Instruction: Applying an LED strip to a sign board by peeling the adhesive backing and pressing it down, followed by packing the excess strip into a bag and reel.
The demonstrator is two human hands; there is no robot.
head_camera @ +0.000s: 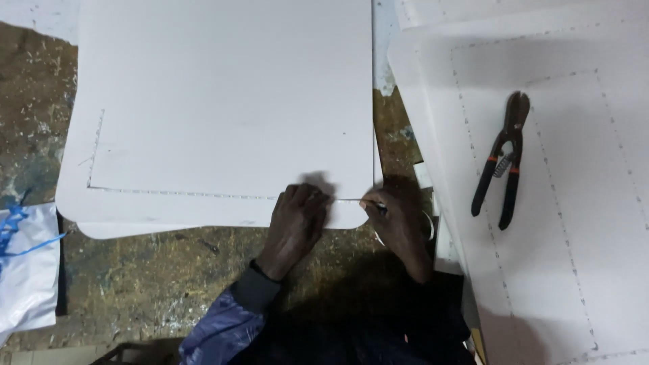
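A large white sheet [223, 101] with rounded corners lies on a worn workbench [135, 277]. A dotted line runs along its near edge and up its left side. My left hand [297, 226] presses flat on the sheet's near right corner, fingers on the dotted line. My right hand [395, 223] sits just right of that corner, fingers pinched on a small thin tool [376, 205] whose tip meets the end of the line. What kind of tool it is cannot be made out.
A second white sheet [561, 203] with dotted lines fills the right side. Black-handled snips [503, 162] with orange marks lie shut on it. A white plastic bag [23, 270] with blue string sits at the left edge. Another sheet edge peeks out under the first.
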